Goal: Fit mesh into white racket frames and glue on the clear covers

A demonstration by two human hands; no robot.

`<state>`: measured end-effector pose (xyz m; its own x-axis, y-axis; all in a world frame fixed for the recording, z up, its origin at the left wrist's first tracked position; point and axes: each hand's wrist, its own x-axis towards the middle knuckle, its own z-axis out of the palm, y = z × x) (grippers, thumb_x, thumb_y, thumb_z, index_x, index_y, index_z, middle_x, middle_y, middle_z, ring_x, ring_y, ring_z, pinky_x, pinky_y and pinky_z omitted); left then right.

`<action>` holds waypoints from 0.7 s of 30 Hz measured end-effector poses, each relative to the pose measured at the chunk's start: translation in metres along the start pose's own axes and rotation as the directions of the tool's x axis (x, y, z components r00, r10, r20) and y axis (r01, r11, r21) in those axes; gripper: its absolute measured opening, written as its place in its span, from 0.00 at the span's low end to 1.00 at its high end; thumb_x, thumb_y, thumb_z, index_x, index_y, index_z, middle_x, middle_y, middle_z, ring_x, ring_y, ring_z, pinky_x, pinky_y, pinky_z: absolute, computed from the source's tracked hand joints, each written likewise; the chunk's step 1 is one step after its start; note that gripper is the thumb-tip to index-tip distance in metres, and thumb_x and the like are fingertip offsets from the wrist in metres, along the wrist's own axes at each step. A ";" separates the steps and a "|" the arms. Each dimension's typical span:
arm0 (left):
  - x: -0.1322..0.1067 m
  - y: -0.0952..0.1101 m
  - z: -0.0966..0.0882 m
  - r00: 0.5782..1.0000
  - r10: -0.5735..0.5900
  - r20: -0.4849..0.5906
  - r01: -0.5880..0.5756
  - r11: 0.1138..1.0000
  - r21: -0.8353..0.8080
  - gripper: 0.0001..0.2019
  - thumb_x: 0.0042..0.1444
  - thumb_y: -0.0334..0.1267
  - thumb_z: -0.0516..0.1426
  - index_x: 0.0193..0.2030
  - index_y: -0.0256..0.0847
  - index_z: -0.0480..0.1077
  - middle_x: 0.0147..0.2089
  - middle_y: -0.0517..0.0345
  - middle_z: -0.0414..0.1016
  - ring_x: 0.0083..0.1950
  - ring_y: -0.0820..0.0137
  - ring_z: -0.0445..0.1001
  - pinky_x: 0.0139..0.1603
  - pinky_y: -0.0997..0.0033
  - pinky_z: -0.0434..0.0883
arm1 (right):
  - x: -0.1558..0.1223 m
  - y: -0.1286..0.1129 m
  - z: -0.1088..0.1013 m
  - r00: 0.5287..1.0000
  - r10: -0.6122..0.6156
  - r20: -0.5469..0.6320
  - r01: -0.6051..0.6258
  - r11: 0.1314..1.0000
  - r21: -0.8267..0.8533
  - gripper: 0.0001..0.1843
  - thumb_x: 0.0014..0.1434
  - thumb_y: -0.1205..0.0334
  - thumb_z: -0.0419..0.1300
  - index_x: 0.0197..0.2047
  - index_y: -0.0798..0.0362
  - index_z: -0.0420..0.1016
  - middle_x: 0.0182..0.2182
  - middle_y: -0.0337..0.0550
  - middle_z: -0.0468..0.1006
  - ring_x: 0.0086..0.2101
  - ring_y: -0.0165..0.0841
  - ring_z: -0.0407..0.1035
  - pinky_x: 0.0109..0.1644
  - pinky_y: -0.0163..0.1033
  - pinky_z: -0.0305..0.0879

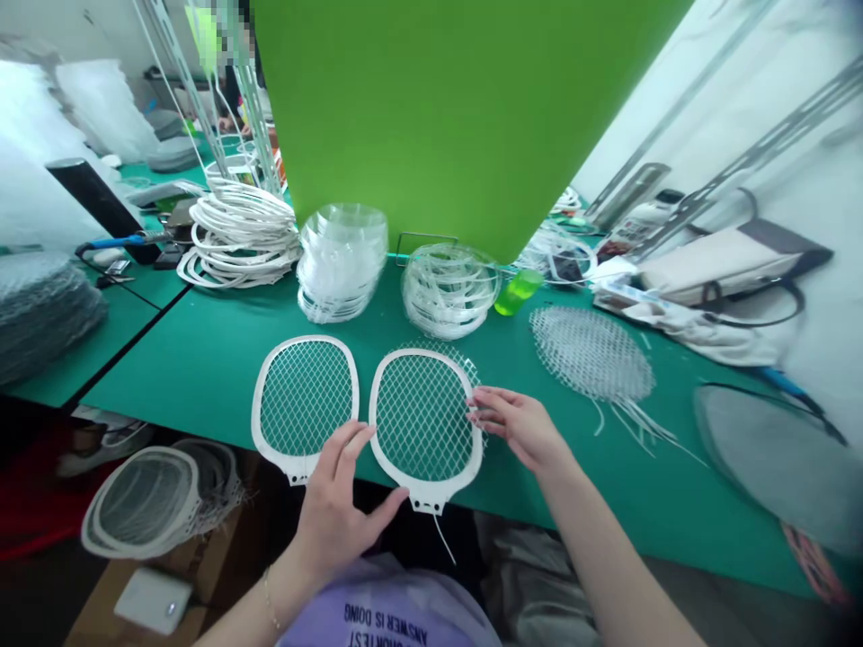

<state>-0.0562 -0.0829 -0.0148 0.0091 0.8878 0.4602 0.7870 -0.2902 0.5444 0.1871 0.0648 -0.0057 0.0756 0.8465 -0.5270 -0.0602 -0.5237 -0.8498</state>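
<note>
A white oval racket head (460, 483) with metal mesh (422, 413) lies before me at the table's front edge, its slotted neck overhanging and a thin white wire (445, 541) hanging down. Loose mesh ends stick out past its upper right rim. My left hand (343, 503) is open, fingertips by the left rim and thumb spread toward the neck. At the right rim, the fingers of my right hand (516, 424) are closed on the edge; the thumb is largely hidden. A second meshed racket head (258, 415) lies just to the left, near my left fingers.
Behind stand white rings (243, 235), clear plastic pieces (342, 261), a stack of clear rings (450, 292) and a green cup (518, 292). Mesh sheets (593, 350) lie right, with a darker mesh pile (775, 458) beyond. Finished-looking heads (145, 503) sit on a box below left.
</note>
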 end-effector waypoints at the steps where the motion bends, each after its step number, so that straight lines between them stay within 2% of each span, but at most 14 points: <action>1: 0.001 -0.001 0.002 0.999 -0.011 0.031 0.010 1.000 0.010 0.32 0.62 0.46 0.61 0.68 0.42 0.54 0.63 0.40 0.66 0.65 0.52 0.68 0.62 0.48 0.73 | 0.001 0.004 0.002 1.000 0.000 0.008 0.000 1.000 -0.016 0.09 0.48 0.64 0.72 0.34 0.57 0.80 0.30 0.49 0.84 0.26 0.32 0.78 0.29 0.32 0.76; 6: 0.000 -0.004 0.013 0.984 -0.067 0.165 0.065 0.998 0.021 0.42 0.61 0.52 0.61 0.74 0.45 0.43 0.69 0.39 0.61 0.69 0.49 0.64 0.62 0.46 0.72 | 0.002 0.013 0.001 1.000 -0.018 0.020 0.019 0.998 -0.062 0.09 0.50 0.62 0.71 0.34 0.56 0.79 0.31 0.50 0.84 0.27 0.34 0.79 0.30 0.33 0.77; 10: 0.000 -0.005 0.018 0.972 -0.095 0.213 0.093 0.995 0.023 0.45 0.59 0.53 0.62 0.74 0.45 0.42 0.72 0.39 0.57 0.71 0.49 0.61 0.63 0.46 0.71 | 0.001 0.016 -0.001 1.000 -0.026 -0.014 0.025 0.997 -0.074 0.07 0.52 0.64 0.70 0.34 0.56 0.79 0.30 0.50 0.84 0.26 0.34 0.79 0.30 0.32 0.77; 13: 0.001 -0.007 0.020 0.966 -0.047 0.256 0.037 0.998 0.044 0.42 0.59 0.52 0.62 0.73 0.45 0.47 0.73 0.42 0.58 0.72 0.49 0.59 0.64 0.45 0.69 | 0.002 0.020 0.001 0.998 -0.060 -0.012 0.058 0.992 -0.115 0.08 0.52 0.63 0.71 0.34 0.56 0.78 0.30 0.51 0.83 0.26 0.36 0.80 0.28 0.33 0.77; 17: 0.001 -0.009 0.022 0.946 0.041 0.322 -0.069 0.995 0.075 0.31 0.61 0.50 0.61 0.67 0.45 0.60 0.71 0.46 0.63 0.74 0.49 0.56 0.67 0.44 0.66 | 0.001 0.019 0.002 0.999 -0.048 0.005 0.049 0.995 -0.092 0.07 0.52 0.64 0.71 0.34 0.56 0.79 0.30 0.50 0.84 0.28 0.36 0.80 0.30 0.33 0.78; 19: 0.001 -0.010 0.022 0.944 0.039 0.328 -0.069 0.994 0.080 0.30 0.61 0.50 0.61 0.66 0.43 0.62 0.71 0.45 0.62 0.74 0.49 0.55 0.67 0.44 0.66 | 0.000 0.017 0.003 1.000 -0.026 0.015 0.027 0.998 -0.053 0.07 0.52 0.65 0.71 0.34 0.57 0.79 0.30 0.50 0.84 0.30 0.36 0.81 0.33 0.33 0.78; 21: 0.001 -0.010 0.021 0.944 0.022 0.330 -0.050 0.996 0.078 0.32 0.61 0.50 0.61 0.68 0.41 0.59 0.73 0.43 0.59 0.74 0.48 0.55 0.66 0.44 0.67 | -0.001 0.017 0.005 1.000 -0.016 0.009 0.016 0.999 -0.037 0.07 0.52 0.66 0.71 0.35 0.57 0.80 0.30 0.50 0.84 0.30 0.35 0.81 0.34 0.33 0.79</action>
<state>-0.0507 -0.0715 -0.0347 0.2293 0.9493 0.2150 0.8313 -0.3059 0.4641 0.1813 0.0552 -0.0195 0.0675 0.8554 -0.5135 -0.0217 -0.5133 -0.8580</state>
